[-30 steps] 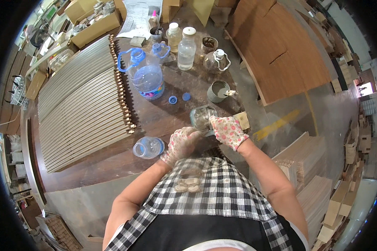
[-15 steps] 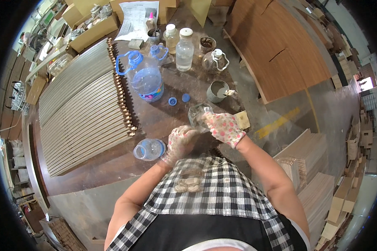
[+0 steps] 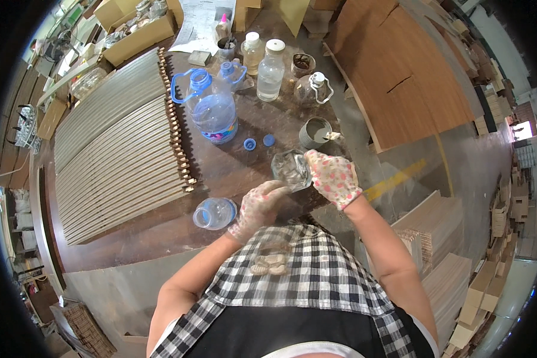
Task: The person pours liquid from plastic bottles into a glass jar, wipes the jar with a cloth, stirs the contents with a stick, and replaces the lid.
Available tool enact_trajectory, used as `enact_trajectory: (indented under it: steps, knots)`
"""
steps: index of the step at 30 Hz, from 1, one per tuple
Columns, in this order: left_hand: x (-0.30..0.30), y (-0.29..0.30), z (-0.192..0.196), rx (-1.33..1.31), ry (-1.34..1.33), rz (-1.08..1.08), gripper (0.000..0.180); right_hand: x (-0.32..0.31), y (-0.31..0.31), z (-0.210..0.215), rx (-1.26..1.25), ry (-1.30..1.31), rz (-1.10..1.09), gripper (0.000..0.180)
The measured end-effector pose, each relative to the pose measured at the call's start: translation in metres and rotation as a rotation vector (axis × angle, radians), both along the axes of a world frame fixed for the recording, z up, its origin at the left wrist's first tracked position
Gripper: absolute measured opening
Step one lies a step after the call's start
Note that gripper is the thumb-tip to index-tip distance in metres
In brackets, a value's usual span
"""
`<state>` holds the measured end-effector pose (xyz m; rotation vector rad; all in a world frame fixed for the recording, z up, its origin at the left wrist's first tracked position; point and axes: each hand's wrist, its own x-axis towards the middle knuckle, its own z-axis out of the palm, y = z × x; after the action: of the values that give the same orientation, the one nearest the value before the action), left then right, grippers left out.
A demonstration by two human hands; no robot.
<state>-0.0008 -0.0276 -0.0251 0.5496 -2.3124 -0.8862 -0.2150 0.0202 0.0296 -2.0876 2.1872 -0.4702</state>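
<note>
A clear plastic tub (image 3: 290,169), which looks like a cut bottle base, rests near the table's front right corner. My gloved right hand (image 3: 334,178) is closed at its right rim; what the fingers pinch there is hidden. My gloved left hand (image 3: 258,210) is at the tub's near left side, slightly blurred. Its fingers reach loosely toward the tub, and I see nothing held in them. A clear bottle piece (image 3: 215,213) lies left of that hand. Two blue caps, one upturned (image 3: 250,144) and one darker (image 3: 269,140), lie beyond the tub.
A large blue-handled bottle (image 3: 213,116), a white-capped bottle (image 3: 271,74) and a grey cup (image 3: 314,132) stand farther back. Slatted strips (image 3: 122,149) cover the table's left. Wooden boards (image 3: 400,71) are stacked beyond the right edge.
My right hand has moved from over the tub to its right rim, covering most of a yellowish block. My left hand's fingers have loosened. The whole view has shifted slightly.
</note>
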Motion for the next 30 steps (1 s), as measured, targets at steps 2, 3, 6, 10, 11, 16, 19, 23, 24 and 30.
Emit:
enact_trajectory:
  steps: [2, 3, 6, 10, 11, 16, 19, 23, 24, 30]
  knots:
    - [-0.007, 0.0, -0.001, -0.083, -0.05, -0.037, 0.026, 0.002, -0.002, -0.021, 0.186, 0.126, -0.042, 0.005]
    - [-0.008, -0.001, -0.002, -0.074, -0.051, -0.041, 0.025, 0.002, -0.002, -0.023, 0.187, 0.14, -0.03, 0.004]
    - [-0.008, -0.002, -0.006, -0.051, -0.055, -0.051, 0.024, -0.006, -0.003, -0.015, 0.07, 0.04, 0.015, 0.004]
    - [-0.006, -0.003, -0.004, -0.062, -0.078, -0.035, 0.025, -0.004, 0.003, 0.01, 0.018, -0.005, 0.036, 0.023]
    - [-0.007, -0.002, -0.004, -0.073, -0.087, -0.028, 0.025, 0.002, 0.005, 0.011, 0.012, 0.065, 0.07, 0.018]
    - [-0.009, -0.003, -0.002, -0.057, -0.08, -0.039, 0.023, 0.003, 0.001, -0.011, 0.105, 0.133, -0.002, 0.005]
    - [-0.007, -0.002, -0.004, -0.045, -0.078, -0.027, 0.021, -0.007, 0.002, -0.001, 0.096, 0.056, 0.016, 0.012]
    - [-0.009, -0.002, -0.002, -0.045, -0.072, -0.032, 0.018, -0.002, 0.005, -0.013, -0.066, 0.103, 0.008, 0.005]
    - [-0.01, -0.001, -0.002, -0.041, -0.071, -0.038, 0.018, -0.001, 0.007, -0.027, 0.085, 0.204, -0.018, 0.006]
    - [-0.007, -0.004, -0.015, -0.059, -0.02, -0.027, 0.021, -0.006, 0.002, -0.009, -0.072, -0.012, 0.048, 0.006]
